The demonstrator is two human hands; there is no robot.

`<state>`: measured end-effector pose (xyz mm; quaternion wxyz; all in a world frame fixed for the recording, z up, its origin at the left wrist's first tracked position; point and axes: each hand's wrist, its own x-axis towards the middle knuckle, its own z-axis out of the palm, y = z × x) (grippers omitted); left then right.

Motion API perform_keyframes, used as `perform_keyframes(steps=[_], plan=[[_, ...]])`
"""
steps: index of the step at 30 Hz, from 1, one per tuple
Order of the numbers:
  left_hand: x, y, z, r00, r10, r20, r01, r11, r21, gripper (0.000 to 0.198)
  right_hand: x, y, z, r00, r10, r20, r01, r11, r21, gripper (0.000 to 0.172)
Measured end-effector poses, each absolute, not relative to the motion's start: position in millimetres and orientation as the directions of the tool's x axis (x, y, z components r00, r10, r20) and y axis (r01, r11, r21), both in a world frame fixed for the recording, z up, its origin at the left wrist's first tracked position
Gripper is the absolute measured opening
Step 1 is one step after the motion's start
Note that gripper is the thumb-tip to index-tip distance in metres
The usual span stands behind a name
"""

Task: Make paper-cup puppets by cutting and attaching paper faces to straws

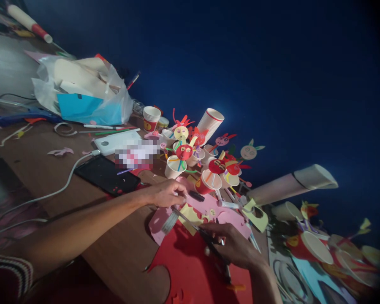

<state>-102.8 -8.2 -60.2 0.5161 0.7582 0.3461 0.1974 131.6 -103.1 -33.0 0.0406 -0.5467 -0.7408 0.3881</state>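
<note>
A person's left arm reaches in from the near left over a brown tabletop [129, 253], the left hand [169, 193] palm down, fingers bent toward the thumb; whether they pinch anything cannot be told. On the right, the right hand [236, 247] curls its fingers around black-handled scissors [211, 242], slim metal blades pointing far left, toward the left hand. The scissors lie above a ragged-edged piece of yellow paper [186, 212], set over smooth pink paper [236, 219]. A pale, streaked strip [170, 222] lies just left of the blades; a matte red sheet [183, 253] with a curved cutout spreads nearer. Beyond, white-rimmed paper cups [175, 168] hold round paper faces [184, 152], some with pointed ears, on colored stems.
</note>
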Motion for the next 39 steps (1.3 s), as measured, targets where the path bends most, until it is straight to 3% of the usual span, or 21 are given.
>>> perform_keyframes(steps=[5, 16, 23, 31, 39], plan=[[-102, -8, -61, 0.736, 0.675, -0.039, 0.314, -0.290, 0.904, 0.012, 128, -104, -35, -0.436, 0.820, -0.371, 0.687, 0.037, -0.726, 0.038], [-103, -14, -64, 0.763, 0.635, -0.120, 0.260, -0.132, 0.957, 0.009, 125, -110, -36, -0.423, 0.812, -0.403, 0.635, -0.052, -0.771, 0.024], [-97, -15, -63, 0.733, 0.665, -0.141, 0.198, -0.012, 0.980, 0.008, 129, -117, -37, -0.365, 0.846, -0.388, 0.748, 0.018, -0.664, 0.024], [-95, -7, -67, 0.562, 0.775, -0.290, 0.162, 0.241, 0.957, 0.020, 127, -131, -48, -0.270, 0.922, -0.278, 0.912, 0.152, -0.381, 0.039], [-89, -8, -73, 0.556, 0.768, -0.317, 0.053, 0.348, 0.936, 0.026, 129, -143, -57, -0.181, 0.946, -0.269, 0.926, 0.073, -0.369, 0.050]])
